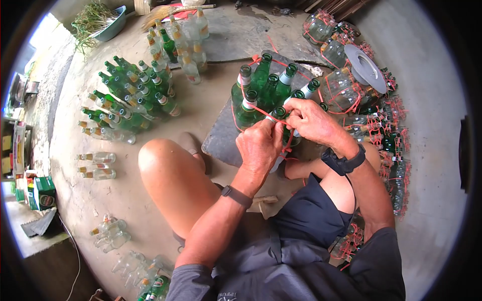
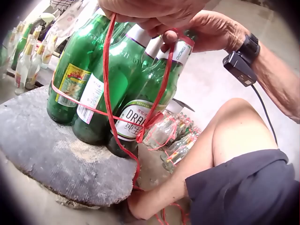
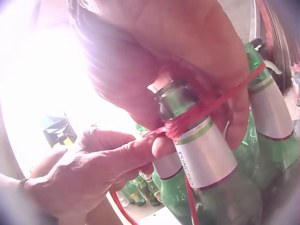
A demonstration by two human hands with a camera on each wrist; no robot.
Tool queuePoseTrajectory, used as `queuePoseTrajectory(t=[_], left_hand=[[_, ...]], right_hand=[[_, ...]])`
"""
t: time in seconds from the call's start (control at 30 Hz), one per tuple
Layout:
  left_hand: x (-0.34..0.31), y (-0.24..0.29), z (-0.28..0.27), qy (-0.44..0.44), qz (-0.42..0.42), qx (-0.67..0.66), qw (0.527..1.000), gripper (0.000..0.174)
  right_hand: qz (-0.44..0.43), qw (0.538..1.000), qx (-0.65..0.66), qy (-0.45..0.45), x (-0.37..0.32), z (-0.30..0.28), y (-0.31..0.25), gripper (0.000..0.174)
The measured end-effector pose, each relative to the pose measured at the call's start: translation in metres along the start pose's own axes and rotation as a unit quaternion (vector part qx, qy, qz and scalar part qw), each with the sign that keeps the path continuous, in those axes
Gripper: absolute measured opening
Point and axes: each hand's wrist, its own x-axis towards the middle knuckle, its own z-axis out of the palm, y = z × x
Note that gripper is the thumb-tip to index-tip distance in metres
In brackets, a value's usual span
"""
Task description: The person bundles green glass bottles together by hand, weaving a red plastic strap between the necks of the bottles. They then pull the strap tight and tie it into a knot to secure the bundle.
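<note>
A cluster of green glass beer bottles (image 1: pixel 261 75) stands upright on a dark grey slab (image 1: pixel 221 135). Red plastic string (image 2: pixel 107 70) runs around their lower bodies and up to the necks. My left hand (image 1: pixel 258 143) pinches the string beside the near bottles, its thumb close to one neck in the right wrist view. On the other side, my right hand (image 1: pixel 314 123) grips the string at the necks, fingers curled around it. Several turns of string wrap the neck of a white-labelled bottle (image 3: pixel 206 164). The right palm partly hides the bottle tops.
Loose green bottles (image 1: pixel 128 95) and clear bottles (image 1: pixel 188 65) stand on the floor to the left and behind. Bundles of bottles tied with red string (image 1: pixel 341 90) line the right wall, a grey hat (image 1: pixel 365 69) on top. My knees flank the slab.
</note>
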Motion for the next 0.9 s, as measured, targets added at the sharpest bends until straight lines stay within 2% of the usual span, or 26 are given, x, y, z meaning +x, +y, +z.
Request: queuePoseTrajectory(t=[0.13, 0.23, 0.33, 0.57, 0.63, 0.67, 0.73, 0.77, 0.9], left_hand=[[-0.002, 0.002, -0.003, -0.023, -0.035, -0.013, 0.999, 0.027], [-0.003, 0.003, -0.003, -0.019, -0.046, -0.045, 0.998, 0.027], [-0.004, 0.004, -0.004, -0.028, -0.061, -0.054, 0.996, 0.026], [-0.004, 0.005, -0.006, -0.038, -0.076, -0.058, 0.995, 0.028], [-0.005, 0.004, -0.005, -0.031, -0.079, -0.079, 0.993, 0.029], [-0.005, 0.003, -0.004, -0.031, -0.08, -0.08, 0.993, 0.029], [-0.005, 0.002, -0.004, -0.04, -0.082, -0.095, 0.991, 0.028], [-0.005, 0.001, -0.003, -0.04, -0.083, -0.096, 0.991, 0.028], [-0.005, 0.002, -0.003, -0.034, -0.073, -0.094, 0.992, 0.028]], right_hand=[[-0.007, 0.996, -0.017, 0.086, -0.007, 0.008, -0.006, 0.022], [-0.031, 0.993, 0.027, 0.115, -0.012, 0.012, -0.01, 0.019], [-0.018, 0.989, 0.048, 0.141, -0.016, 0.014, -0.012, 0.021], [-0.045, 0.993, -0.002, 0.107, -0.018, 0.003, -0.011, 0.025], [-0.126, 0.98, -0.129, 0.088, -0.019, -0.002, -0.008, 0.022], [-0.125, 0.98, -0.129, 0.087, -0.021, -0.004, -0.011, 0.022], [-0.207, 0.92, -0.321, 0.094, -0.028, -0.009, -0.02, 0.014], [-0.207, 0.92, -0.321, 0.092, -0.029, -0.01, -0.022, 0.014], [-0.24, 0.85, -0.461, 0.087, -0.032, -0.012, -0.028, 0.007]])
